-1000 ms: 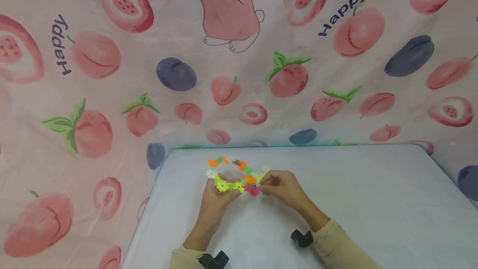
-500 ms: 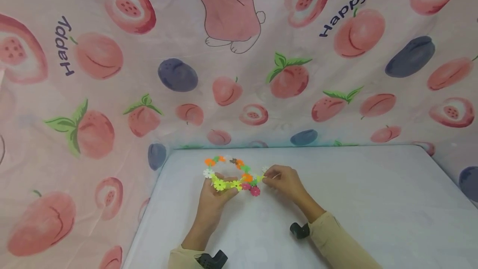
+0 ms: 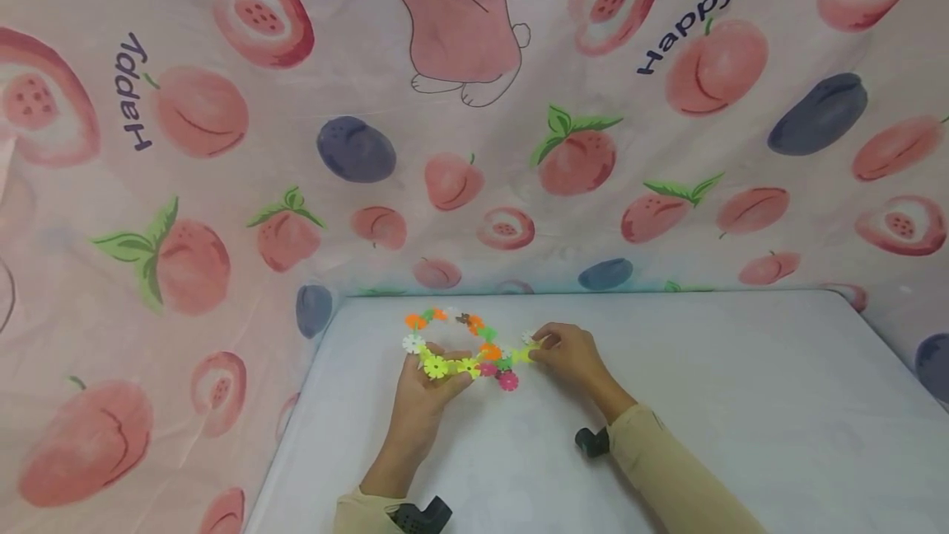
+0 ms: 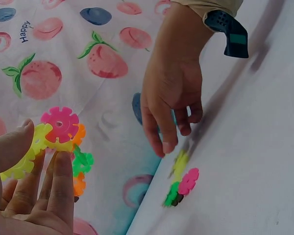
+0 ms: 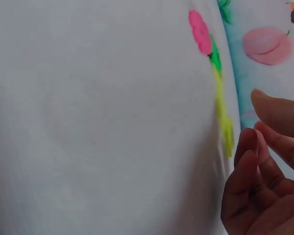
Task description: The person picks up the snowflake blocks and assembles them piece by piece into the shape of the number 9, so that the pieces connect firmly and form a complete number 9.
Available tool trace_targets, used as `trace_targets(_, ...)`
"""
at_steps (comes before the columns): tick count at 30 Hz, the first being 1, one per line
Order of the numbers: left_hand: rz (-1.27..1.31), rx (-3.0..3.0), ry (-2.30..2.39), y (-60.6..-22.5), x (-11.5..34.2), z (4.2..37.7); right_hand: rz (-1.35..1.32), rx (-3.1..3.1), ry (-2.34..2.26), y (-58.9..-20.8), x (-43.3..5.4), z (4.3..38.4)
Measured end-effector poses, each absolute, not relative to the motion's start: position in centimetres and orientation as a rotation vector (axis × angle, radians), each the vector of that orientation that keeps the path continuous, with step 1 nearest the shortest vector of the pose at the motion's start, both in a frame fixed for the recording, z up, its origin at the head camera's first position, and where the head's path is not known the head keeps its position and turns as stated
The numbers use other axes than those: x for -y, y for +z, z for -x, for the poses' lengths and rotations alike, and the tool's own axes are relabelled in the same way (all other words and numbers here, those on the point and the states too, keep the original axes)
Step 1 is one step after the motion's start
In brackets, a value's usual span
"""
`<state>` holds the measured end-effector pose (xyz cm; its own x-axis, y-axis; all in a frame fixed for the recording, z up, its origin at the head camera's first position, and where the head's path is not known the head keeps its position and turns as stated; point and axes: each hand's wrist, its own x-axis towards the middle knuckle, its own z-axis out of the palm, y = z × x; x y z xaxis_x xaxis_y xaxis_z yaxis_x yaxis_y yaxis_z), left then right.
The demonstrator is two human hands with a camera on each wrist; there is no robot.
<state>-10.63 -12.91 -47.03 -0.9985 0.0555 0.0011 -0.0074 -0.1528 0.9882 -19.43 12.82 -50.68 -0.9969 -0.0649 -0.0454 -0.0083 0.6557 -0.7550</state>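
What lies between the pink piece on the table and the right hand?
In the right wrist view, a green piece and then yellow pieces lie between the pink piece and the right hand.

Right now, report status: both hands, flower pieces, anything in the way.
Left hand holds flower chain. Right hand empty, fingers near yellow pieces on white table. No obstruction visible between.

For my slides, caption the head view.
Left hand holding a curved chain of colorful flower-shaped pieces, right hand near yellow pieces on a white table.
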Motion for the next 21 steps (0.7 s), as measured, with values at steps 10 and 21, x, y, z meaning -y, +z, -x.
trace_targets(10, -0.068, -2.014, 2.353, -47.1, 13.1, 10.6, -0.041, -2.762, -1.147, -52.1, -13.5, 20.7)
trace_targets(21, -0.052, -2.014, 2.348, -46.9, 13.0, 10.6, 0.025, -2.74, -1.007, -51.3, -13.4, 21.1)
